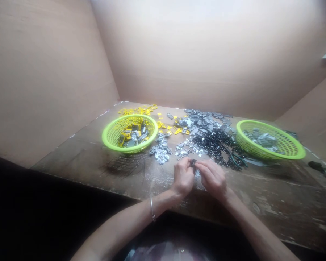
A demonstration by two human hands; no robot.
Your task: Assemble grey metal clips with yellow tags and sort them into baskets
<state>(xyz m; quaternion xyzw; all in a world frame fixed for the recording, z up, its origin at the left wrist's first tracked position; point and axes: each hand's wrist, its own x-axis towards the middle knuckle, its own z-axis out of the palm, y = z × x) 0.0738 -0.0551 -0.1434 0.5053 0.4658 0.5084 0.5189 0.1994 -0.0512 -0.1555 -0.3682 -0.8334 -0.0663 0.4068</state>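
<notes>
Left hand (182, 177) and right hand (210, 178) close together, both pinching small dark part (193, 163) above scarred wooden tabletop (263, 195); loose grey metal pieces (163, 150) and black pieces (214, 145) lie just beyond

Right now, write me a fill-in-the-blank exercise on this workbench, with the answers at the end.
The left hand and right hand together pinch a small piece coloured ____. A metal bangle circles the ____ wrist. The left lime-green basket holds yellow parts and ____ parts.

Answers: black; left; gray.
</notes>
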